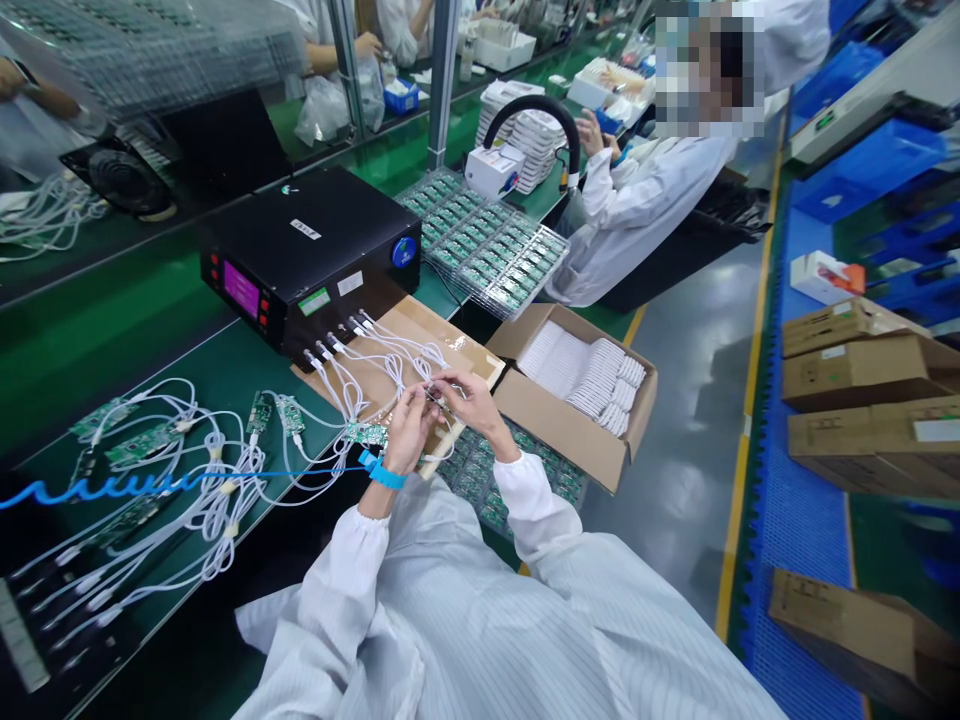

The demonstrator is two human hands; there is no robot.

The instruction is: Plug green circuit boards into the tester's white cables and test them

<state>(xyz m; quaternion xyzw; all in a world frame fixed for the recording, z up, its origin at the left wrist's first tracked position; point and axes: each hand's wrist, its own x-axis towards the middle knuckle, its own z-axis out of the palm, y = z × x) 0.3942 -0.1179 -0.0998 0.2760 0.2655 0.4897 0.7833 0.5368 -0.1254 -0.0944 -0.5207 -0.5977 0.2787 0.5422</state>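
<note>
Your left hand (pixel 409 430) and right hand (pixel 471 400) meet at twelve o'clock, fingers nearly closed, pinching a small, unclear piece beside white cables (pixel 394 368).

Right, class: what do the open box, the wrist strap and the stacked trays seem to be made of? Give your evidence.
Open box: matt brown cardboard, shown by its colour and folded flaps.
Wrist strap: blue, perhaps plastic or fabric; its weave is too small to tell.
Stacked trays: probably clear, glossy plastic, given their see-through, glinting edges.
</note>
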